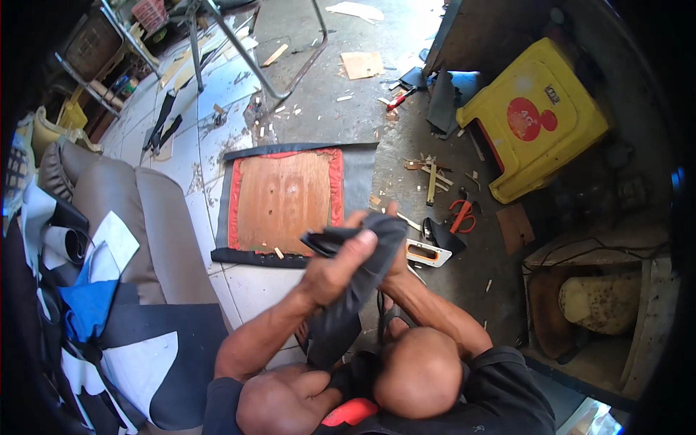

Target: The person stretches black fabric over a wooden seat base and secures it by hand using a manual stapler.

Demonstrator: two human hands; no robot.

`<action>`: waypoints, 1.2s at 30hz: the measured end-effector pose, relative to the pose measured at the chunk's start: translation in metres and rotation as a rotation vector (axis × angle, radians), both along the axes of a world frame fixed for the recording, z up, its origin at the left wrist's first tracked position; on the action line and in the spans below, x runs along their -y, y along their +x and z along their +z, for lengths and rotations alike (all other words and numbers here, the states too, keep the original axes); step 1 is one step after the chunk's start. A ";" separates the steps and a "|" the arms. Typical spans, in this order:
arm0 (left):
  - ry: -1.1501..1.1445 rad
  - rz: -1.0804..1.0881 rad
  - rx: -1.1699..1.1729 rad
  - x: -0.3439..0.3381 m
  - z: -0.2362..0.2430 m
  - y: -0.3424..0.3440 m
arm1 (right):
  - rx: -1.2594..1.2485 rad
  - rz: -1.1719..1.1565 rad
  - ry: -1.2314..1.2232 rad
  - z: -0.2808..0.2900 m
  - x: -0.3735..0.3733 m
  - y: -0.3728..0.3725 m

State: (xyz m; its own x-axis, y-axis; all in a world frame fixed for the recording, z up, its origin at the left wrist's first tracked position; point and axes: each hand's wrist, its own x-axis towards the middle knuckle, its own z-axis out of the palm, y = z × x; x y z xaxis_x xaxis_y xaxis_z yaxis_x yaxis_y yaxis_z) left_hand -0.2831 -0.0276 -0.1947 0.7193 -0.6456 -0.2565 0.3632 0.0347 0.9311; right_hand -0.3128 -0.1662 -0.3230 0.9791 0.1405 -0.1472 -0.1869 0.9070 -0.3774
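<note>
A folded piece of black vinyl (362, 279) is bunched up in front of my knees, its lower part hanging between my legs. My left hand (337, 268) is closed on it, thumb pressed over the top. Behind the fold, my right hand (396, 262) grips the same piece from the right, most of its fingers hidden. Just beyond lies a wooden panel (286, 199) edged in gathered red fabric (336, 181), resting on a larger dark vinyl sheet (360, 170). A white staple gun with an orange-lined handle (429, 253) lies on the floor by my right hand.
Orange-handled scissors (462, 217) and wood scraps (432, 181) lie to the right. A yellow plastic stool (544, 119) is tipped over beyond them, above an open box (533, 312). Brown upholstery (156, 217) and vinyl offcuts (167, 333) fill the left. A metal frame (250, 54) stands ahead.
</note>
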 end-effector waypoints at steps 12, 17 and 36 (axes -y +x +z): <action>0.419 -0.140 1.224 0.060 0.055 0.013 | -0.189 0.102 -2.445 -0.093 0.109 -0.099; 0.415 -0.063 1.315 0.054 0.040 0.019 | 0.004 0.071 -2.553 -0.119 0.099 -0.116; 0.550 -0.063 1.348 0.045 0.037 0.024 | 0.210 0.754 -1.882 0.246 0.130 -0.083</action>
State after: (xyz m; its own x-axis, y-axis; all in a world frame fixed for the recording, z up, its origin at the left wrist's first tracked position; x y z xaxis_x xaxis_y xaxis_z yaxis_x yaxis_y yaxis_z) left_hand -0.2591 -0.0722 -0.1575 0.5841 -0.7295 0.3559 -0.7913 -0.4142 0.4497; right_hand -0.3953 -0.2967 -0.0769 0.8291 0.2843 -0.4814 -0.0994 -0.7724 -0.6273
